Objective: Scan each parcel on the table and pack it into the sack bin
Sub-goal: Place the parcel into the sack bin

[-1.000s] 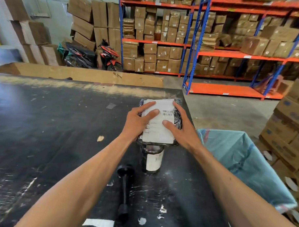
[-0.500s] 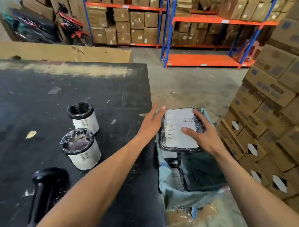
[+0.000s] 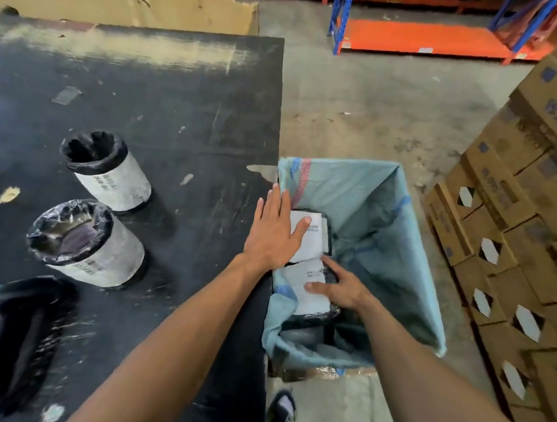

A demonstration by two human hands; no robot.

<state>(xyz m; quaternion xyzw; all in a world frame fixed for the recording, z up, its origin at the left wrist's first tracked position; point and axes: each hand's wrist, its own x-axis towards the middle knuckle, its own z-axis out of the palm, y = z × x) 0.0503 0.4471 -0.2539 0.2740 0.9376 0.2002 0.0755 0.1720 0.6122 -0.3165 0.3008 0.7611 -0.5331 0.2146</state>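
Observation:
The pale blue sack bin point(image 3: 385, 215) stands open against the right edge of the black table point(image 3: 179, 104). My right hand point(image 3: 341, 288) is down inside it, fingers curled over a flat black-wrapped parcel point(image 3: 302, 294) with a white label. Just beyond lies another flat labelled parcel point(image 3: 314, 244), partly hidden by my left hand point(image 3: 274, 233), which hovers flat and open over the sack's near rim. Two round parcels stand on the table at left: one farther back point(image 3: 112, 178), one nearer point(image 3: 87, 250). A black handheld scanner point(image 3: 16, 336) rests at the lower left.
Stacked cardboard cartons point(image 3: 512, 227) wall off the right side close to the sack. Bare concrete floor point(image 3: 371, 103) lies beyond it, with orange and blue racking point(image 3: 422, 38) at the back. A long cardboard sheet point(image 3: 126, 3) runs behind the table.
Both hands carried the flat parcel from the table, right over the edge, and down into the sack. My left hand has come off it and opened; the right hand stays on it.

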